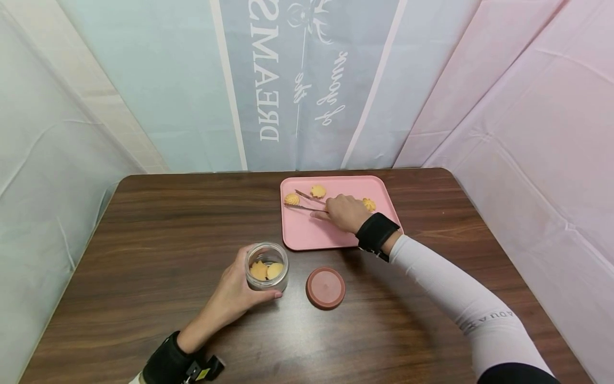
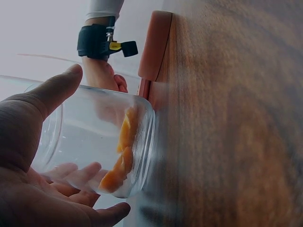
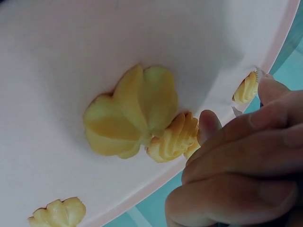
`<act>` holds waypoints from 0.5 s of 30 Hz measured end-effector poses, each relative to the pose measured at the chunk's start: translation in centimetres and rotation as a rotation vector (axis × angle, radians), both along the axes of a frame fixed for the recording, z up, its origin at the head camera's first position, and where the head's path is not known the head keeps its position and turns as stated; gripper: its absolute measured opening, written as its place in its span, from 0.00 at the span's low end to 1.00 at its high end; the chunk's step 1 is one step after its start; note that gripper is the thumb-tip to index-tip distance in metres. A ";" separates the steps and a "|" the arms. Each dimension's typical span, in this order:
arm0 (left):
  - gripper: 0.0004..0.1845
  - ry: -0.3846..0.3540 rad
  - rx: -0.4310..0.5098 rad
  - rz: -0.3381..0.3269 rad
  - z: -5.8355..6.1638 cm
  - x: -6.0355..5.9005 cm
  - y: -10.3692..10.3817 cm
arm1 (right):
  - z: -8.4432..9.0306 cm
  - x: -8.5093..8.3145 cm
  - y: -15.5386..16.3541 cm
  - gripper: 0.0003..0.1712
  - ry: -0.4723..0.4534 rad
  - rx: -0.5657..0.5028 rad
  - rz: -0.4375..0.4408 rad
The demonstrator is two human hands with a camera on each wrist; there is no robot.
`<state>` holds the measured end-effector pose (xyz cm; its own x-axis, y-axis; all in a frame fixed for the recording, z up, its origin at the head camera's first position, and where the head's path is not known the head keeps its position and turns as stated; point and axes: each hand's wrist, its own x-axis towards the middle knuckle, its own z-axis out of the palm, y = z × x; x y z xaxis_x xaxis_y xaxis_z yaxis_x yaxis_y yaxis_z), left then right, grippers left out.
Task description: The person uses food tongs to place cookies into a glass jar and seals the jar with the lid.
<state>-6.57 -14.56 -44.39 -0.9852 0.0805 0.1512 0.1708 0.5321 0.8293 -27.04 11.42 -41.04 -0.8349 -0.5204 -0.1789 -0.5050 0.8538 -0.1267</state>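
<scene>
My left hand (image 1: 236,290) grips a clear glass jar (image 1: 283,282) standing on the table, thumb on the near side and fingers round the far side. Flat cookies (image 2: 124,165) lie at the jar's bottom. Over the pink tray (image 1: 331,242), my right hand (image 1: 346,212) holds metal tongs (image 1: 307,208), their arms spread to the left. The tong tips reach to either side of a swirled cookie (image 1: 291,199) at the tray's left edge. Another cookie (image 1: 318,191) lies behind the tongs, and one (image 1: 369,204) sits beyond my right hand. Close up, the right wrist view shows a flower-shaped cookie (image 3: 132,113).
A round reddish-brown lid (image 1: 325,288) lies on the dark wooden table (image 1: 192,229), right of the jar and in front of the tray. Printed cloth (image 1: 297,106) hangs behind the table, with pale cloth at both sides.
</scene>
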 end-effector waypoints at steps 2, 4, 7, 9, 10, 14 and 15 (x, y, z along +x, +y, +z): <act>0.55 0.002 0.000 -0.002 0.0 0.0 0.0 | 0.0 0.0 0.0 0.32 -0.007 0.005 -0.011; 0.55 0.003 0.001 -0.003 0.0 0.0 0.0 | -0.1 0.0 -0.1 0.32 -0.020 0.010 -0.024; 0.55 0.004 0.002 -0.001 0.0 0.0 0.0 | -0.2 -0.1 -0.1 0.33 -0.036 0.014 -0.037; 0.55 0.002 0.003 0.000 -0.1 0.0 0.0 | -0.2 -0.1 -0.1 0.33 -0.040 0.011 -0.035; 0.55 0.001 0.004 0.000 -0.1 -0.1 0.0 | -0.3 -0.1 -0.1 0.32 -0.040 0.008 -0.033; 0.55 -0.004 0.005 -0.001 -0.1 -0.1 0.0 | -0.5 -0.2 0.0 0.32 -0.034 -0.002 -0.030; 0.55 -0.003 0.002 -0.001 -0.1 -0.1 0.0 | -0.6 -0.2 0.0 0.32 -0.031 -0.003 -0.031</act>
<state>-6.65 -14.51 -44.47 -0.9856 0.0814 0.1485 0.1690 0.5299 0.8311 -27.26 11.39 -41.62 -0.8449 -0.4949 -0.2032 -0.4740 0.8686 -0.1445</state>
